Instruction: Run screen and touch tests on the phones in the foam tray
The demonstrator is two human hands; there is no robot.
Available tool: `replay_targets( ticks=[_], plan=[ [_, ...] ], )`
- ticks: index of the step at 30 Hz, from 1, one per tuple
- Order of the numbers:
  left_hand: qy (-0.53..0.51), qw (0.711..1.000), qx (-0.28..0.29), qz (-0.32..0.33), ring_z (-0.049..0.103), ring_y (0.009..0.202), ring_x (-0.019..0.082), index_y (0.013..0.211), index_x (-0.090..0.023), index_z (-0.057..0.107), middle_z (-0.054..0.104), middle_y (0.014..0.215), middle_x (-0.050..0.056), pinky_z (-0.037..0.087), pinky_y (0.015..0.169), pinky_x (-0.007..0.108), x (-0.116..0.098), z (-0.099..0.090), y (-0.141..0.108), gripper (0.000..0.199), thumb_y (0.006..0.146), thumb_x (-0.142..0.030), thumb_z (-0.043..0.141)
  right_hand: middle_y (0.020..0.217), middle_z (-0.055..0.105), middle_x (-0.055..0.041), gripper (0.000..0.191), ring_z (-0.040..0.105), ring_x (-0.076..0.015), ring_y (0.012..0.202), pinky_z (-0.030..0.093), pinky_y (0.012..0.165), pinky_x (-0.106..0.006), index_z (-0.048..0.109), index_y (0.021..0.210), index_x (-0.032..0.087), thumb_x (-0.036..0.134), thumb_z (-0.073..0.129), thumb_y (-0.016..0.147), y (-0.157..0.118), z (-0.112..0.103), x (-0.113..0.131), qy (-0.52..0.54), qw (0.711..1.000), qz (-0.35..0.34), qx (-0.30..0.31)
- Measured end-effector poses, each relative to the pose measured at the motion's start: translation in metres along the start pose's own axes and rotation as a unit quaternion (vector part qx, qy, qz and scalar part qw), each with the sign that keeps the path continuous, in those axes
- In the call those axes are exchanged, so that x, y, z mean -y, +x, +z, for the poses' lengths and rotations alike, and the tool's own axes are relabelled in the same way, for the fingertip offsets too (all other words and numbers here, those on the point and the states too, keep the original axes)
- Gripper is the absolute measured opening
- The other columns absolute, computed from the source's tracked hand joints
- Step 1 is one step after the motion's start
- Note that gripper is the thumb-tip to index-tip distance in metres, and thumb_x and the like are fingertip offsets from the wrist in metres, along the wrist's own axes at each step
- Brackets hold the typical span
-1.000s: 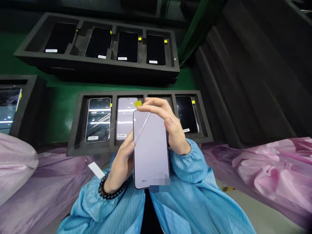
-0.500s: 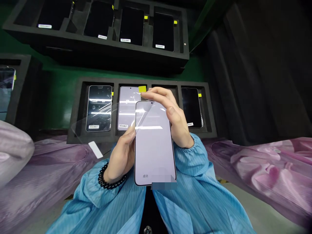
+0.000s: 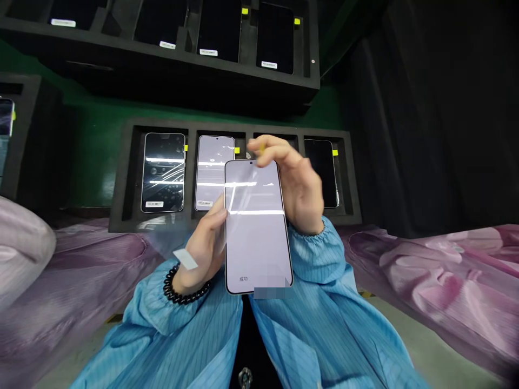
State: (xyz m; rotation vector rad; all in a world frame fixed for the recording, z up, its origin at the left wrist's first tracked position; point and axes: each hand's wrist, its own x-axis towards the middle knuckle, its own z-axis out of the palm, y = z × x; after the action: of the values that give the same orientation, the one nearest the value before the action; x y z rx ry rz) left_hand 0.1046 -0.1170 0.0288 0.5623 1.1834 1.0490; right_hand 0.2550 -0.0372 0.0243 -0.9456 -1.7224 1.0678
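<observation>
A phone with a lit, pale lilac screen [image 3: 257, 232] is upright before my chest, a few dark characters near its bottom. My left hand [image 3: 206, 246] grips its left edge, with the thumb on the side. A clear film with a white label [image 3: 185, 259] hangs over that hand and wrist. Above the phone's top right corner is my right hand [image 3: 298, 181], its fingers bent and partly blurred. A small yellow tab [image 3: 262, 148] shows at its fingertips. Whether its fingers also touch the phone's edge is hard to tell.
Behind the phone lies a black tray [image 3: 118, 178] with several slots, holding a dark phone [image 3: 163, 173], a lit phone [image 3: 211, 173] and another dark phone [image 3: 322, 173]. A second black tray [image 3: 306, 81] of phones is farther back. Another tray [image 3: 30, 102] stands at the left.
The film and its white label have swung right, onto my left wrist. My right hand has shifted slightly right and curled its fingers, and the yellow tab has moved with them.
</observation>
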Motion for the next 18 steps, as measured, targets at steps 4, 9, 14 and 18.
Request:
replay_targets(
  ticks=[4,9,14,18],
  plan=[
    [-0.026,1.000,0.009,-0.005,0.066,0.119,0.031,0.124,-0.022,0.066,0.073,0.119,0.005,0.058,0.095,0.043,0.001,-0.001,0.009,0.044,0.090,-0.043,0.047,0.141,0.058,-0.0079,0.040,0.056,-0.0245,0.134,0.052,0.106,-0.043,0.052,0.122,0.028,0.048,0.023,0.104,-0.007,-0.009,-0.005,0.026,0.995,0.035,-0.092],
    [-0.027,0.997,0.035,0.065,0.064,0.121,0.027,0.131,-0.023,0.060,0.069,0.129,0.005,0.052,0.104,0.041,0.013,0.002,0.031,0.050,0.094,-0.051,0.042,0.123,0.066,-0.0082,0.067,0.070,-0.0198,0.097,0.059,0.076,-0.031,0.032,0.150,0.025,0.047,0.060,0.092,-0.027,-0.015,-0.011,0.044,0.992,0.121,-0.002],
    [0.151,0.979,0.135,0.036,0.067,0.073,0.019,0.129,-0.022,0.062,0.074,0.093,0.006,0.054,0.074,0.033,0.005,-0.005,0.041,0.061,0.096,-0.066,0.037,0.085,0.070,-0.0004,0.070,0.065,-0.0145,0.065,0.049,0.053,-0.023,0.028,0.153,0.023,0.041,0.062,0.095,-0.030,-0.022,-0.019,0.059,0.985,0.155,-0.055],
    [0.465,0.862,0.126,0.156,0.064,0.079,0.021,0.110,-0.023,0.070,0.071,0.091,0.006,0.050,0.077,0.034,-0.030,-0.027,0.056,0.055,0.100,-0.058,0.028,0.059,0.050,0.0095,0.059,0.046,-0.0122,0.048,0.037,0.047,-0.024,0.036,0.152,0.021,0.041,0.054,0.099,-0.024,-0.038,-0.036,-0.012,0.976,0.156,-0.154]
  ],
)
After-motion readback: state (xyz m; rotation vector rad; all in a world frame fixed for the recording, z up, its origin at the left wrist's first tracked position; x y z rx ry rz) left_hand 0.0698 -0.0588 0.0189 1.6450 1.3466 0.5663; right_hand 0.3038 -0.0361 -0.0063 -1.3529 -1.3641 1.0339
